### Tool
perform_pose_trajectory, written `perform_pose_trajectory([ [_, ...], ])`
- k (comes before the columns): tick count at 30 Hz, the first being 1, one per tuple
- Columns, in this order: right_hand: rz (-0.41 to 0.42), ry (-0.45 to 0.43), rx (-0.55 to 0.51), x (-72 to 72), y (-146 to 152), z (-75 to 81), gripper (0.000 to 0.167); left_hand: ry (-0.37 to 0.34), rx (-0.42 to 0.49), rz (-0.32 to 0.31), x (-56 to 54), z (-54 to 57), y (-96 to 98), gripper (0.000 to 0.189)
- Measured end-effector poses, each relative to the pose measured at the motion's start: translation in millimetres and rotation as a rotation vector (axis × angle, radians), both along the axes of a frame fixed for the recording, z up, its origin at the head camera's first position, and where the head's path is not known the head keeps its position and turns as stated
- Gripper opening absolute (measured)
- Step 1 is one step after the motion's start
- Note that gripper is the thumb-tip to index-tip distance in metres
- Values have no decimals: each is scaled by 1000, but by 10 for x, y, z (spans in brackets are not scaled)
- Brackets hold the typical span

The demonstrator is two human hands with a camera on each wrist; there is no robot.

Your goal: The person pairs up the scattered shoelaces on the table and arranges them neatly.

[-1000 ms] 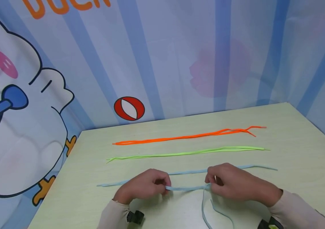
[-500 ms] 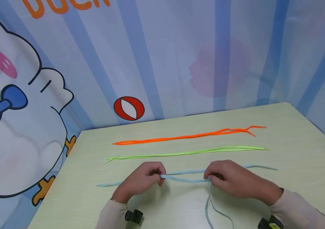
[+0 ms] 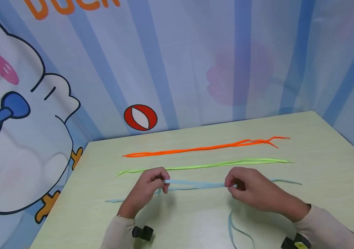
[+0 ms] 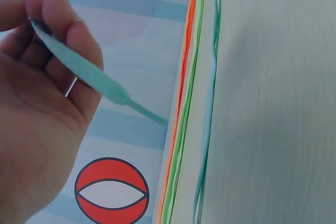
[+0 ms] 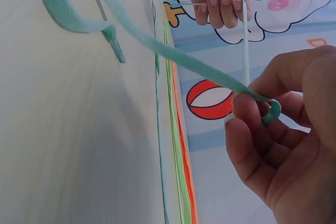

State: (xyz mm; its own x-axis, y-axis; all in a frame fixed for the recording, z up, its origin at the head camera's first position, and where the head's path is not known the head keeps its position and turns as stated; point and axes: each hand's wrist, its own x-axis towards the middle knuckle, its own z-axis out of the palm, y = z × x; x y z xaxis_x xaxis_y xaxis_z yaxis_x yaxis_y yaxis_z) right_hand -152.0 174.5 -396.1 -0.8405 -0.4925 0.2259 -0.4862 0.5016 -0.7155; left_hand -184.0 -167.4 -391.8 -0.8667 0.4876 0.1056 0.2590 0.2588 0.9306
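A light-blue shoelace point(image 3: 192, 182) stretches between my two raised hands in the head view. My left hand point(image 3: 147, 188) pinches it between thumb and fingers. In the left wrist view, the narrow tipped end of this shoelace point(image 4: 97, 77) sticks out past the fingers. The right hand point(image 3: 253, 190) pinches the shoelace farther along, and the right wrist view has a small loop of the shoelace point(image 5: 272, 112) at those fingertips. Its loose length trails down to the table's near side. Another light-blue lace point(image 3: 286, 181) lies on the table behind my hands, partly covered by them.
Beyond the hands, a yellow-green pair of laces point(image 3: 214, 165) and an orange pair point(image 3: 180, 151) lie straight across the pale wooden table point(image 3: 108, 148). A printed cloth backdrop point(image 3: 195, 69) stands along the table's far edge.
Both hands have moved away from the body and up, carrying the light-blue shoelace. My left hand has also slid leftward, so the stretch between the hands is longer.
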Motion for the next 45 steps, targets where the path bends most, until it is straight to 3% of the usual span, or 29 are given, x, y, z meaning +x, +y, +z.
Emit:
perform_pose_trajectory([
  [6, -46, 26, -72, 0, 10, 19, 29, -6, 58, 49, -16, -27, -58, 23],
  [16, -198, -39, -112, -19, 58, 46, 27, 15, 117, 81, -54, -53, -153, 20],
  [29, -231, -60, -93, -61, 144, 87, 13, -21, 276, 120, -85, -45, -260, 21],
  [37, -223, -86, -163, -61, 196, 138, 9, -18, 309, 134, -99, -46, -302, 27],
  [45, -228, -113, -203, -79, 264, 183, 10, -30, 286, 247, -109, -28, -311, 29],
])
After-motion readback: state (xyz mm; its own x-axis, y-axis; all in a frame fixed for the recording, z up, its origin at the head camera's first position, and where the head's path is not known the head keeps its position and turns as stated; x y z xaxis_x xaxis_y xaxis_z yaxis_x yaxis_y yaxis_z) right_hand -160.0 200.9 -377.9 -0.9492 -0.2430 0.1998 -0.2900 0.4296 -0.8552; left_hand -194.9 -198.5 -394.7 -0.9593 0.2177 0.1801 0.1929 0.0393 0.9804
